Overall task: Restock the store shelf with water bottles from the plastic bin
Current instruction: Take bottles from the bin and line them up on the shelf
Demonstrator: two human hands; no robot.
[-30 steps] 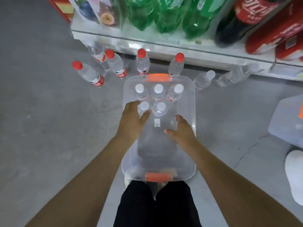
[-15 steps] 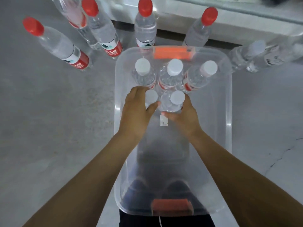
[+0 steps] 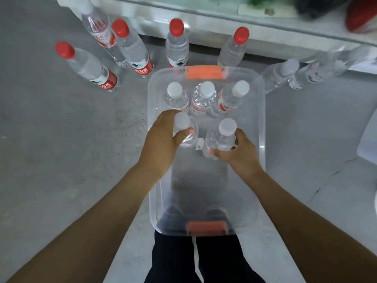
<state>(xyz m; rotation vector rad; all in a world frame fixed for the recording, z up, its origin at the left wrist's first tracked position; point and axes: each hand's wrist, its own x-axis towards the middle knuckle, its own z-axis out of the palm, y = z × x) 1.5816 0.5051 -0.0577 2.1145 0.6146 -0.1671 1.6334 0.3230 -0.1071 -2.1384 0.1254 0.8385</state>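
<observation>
Fingers (image 3: 183,136) of your left hand (image 3: 163,137) grip the left bottle (image 3: 182,121), those of your right hand (image 3: 242,154) the right bottle (image 3: 221,137); lift both straight up, upright, clear of the plastic bin (image 3: 262,127) wall.

A grey concrete floor (image 3: 51,160) is filling most of the view, and a thin crack (image 3: 326,181) is running across it on the right. At the bottom edge, black trousers (image 3: 175,260) are showing, with a white drawstring (image 3: 195,256) hanging down between the legs. Along the top edge, blurred green containers (image 3: 263,0) are standing beside a dark bottle (image 3: 318,7), and a red package (image 3: 361,15) is lying just to its right. A pale translucent object (image 3: 369,139) is entering at the right edge; its kind is not showing.
</observation>
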